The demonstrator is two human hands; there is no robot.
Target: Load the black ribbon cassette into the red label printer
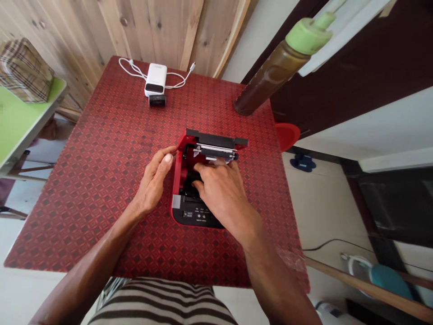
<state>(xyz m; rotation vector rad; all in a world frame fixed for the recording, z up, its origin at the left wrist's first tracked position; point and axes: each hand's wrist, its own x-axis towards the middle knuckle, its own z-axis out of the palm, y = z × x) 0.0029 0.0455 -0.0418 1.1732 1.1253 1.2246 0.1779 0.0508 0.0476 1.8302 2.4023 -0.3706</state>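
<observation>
A small red and black label printer [176, 183] stands on the table with its lid [216, 139] raised. A roller bar crosses the inside of the lid. My right hand [219, 183] reaches down into the open compartment, thumb and fingers bent around something dark in there; its fingertips and whatever they grip are hidden. At the printer's left side, my left hand [154, 183] is open, fingers stretched out, with the fingertips against the edge near the lid's hinge. Small buttons and a grey sticker show on the front panel [194, 215].
On the red patterned table [111, 180], a white power bank [156, 76] with a white cable lies behind a small black cylinder [157, 100]. A tall brown bottle [270, 72] with a green cap stands back right. A green table [23, 117] holds a plaid-covered item [25, 70].
</observation>
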